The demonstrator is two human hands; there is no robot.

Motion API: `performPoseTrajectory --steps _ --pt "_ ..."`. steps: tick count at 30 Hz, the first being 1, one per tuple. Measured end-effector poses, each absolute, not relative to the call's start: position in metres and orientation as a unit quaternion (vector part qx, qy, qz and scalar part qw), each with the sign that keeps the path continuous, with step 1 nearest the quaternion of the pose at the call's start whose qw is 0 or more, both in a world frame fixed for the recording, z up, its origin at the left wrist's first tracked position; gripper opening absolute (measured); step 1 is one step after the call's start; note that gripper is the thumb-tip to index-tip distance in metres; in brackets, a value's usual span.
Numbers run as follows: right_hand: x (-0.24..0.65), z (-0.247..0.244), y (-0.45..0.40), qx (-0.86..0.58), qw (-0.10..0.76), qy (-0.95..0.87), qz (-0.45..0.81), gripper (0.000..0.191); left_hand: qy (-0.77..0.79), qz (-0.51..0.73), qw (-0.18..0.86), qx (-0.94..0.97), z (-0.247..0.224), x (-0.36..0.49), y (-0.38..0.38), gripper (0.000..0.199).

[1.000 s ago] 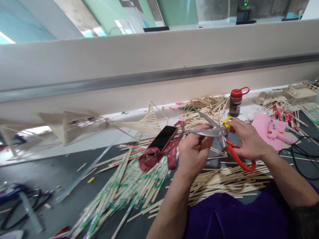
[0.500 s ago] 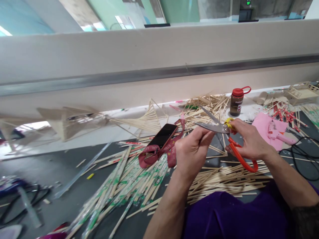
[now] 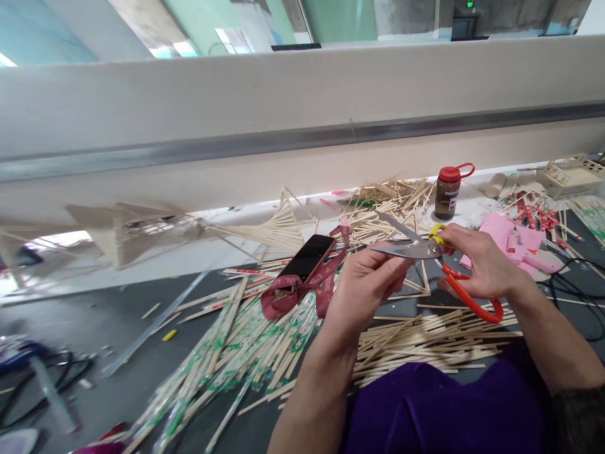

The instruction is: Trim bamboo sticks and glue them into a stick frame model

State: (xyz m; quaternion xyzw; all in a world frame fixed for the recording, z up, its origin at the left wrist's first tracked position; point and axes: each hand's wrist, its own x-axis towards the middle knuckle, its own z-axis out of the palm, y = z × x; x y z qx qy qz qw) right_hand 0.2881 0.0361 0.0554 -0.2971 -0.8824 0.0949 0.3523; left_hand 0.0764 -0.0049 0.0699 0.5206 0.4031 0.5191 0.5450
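My right hand (image 3: 482,258) is closed around a pair of scissors (image 3: 416,251) with orange and yellow handles. The metal blades stand apart and point left, over the fingers of my left hand (image 3: 363,277). That left hand is closed in a pinch just under the lower blade. Whatever lies between its fingers is hidden or too small to make out. Below both hands, a pile of loose wooden sticks (image 3: 425,340) lies on the dark table, close to my purple clothing.
Left of my hands lie a phone (image 3: 309,255), a red lanyard (image 3: 283,302) and plastic-wrapped sticks (image 3: 227,353). Farther back are a stick model (image 3: 269,230), more sticks (image 3: 401,198) and a red-capped bottle (image 3: 447,192). A pink glue gun (image 3: 524,252) and black cable (image 3: 571,296) sit right.
The scissors and my right hand have moved slightly right. My left hand's fingers have turned and curled, and now sit a little farther right below the lower blade.
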Motion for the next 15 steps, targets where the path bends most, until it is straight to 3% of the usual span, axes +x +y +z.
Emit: performPoseTrajectory --steps 15 --pt "0.301 0.059 0.039 -0.261 0.337 -0.899 0.102 0.032 0.302 0.422 0.733 0.440 0.061 0.077 0.000 0.034"
